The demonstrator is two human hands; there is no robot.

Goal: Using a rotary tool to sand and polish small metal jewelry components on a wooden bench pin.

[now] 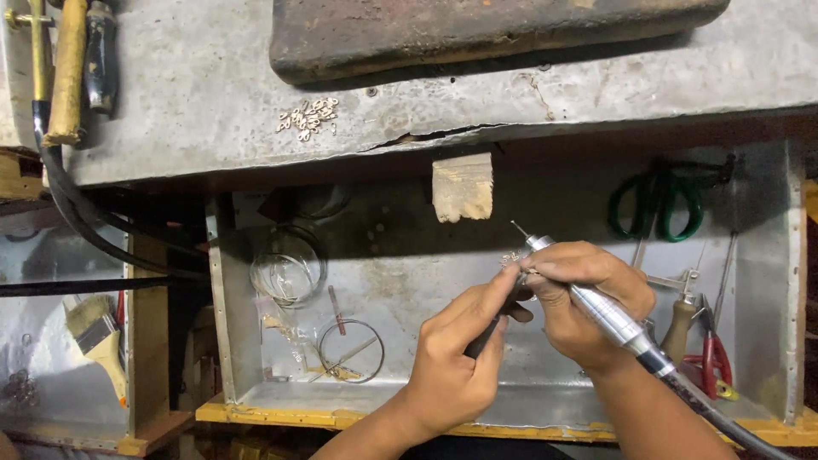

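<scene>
My right hand (588, 294) grips a silver rotary handpiece (596, 307) with a thin bit (520, 229) pointing up-left; its flexible shaft (716, 417) trails off to the lower right. My left hand (460, 358) holds a dark slender tool (486, 334) whose tip meets a tiny silver piece (512, 257) near the handpiece's nose. Both hands work just below a wooden bench peg (463, 187), over a metal catch tray (375, 400).
A pile of small silver rings (308, 117) lies on the metal benchtop (213, 102). Wire coils (287, 268) and a ring (350, 350) sit in the tray. Green-handled scissors (656, 204), red pliers (709, 358), a wooden-handled tool (679, 328) on the right. A brush (98, 332) at left.
</scene>
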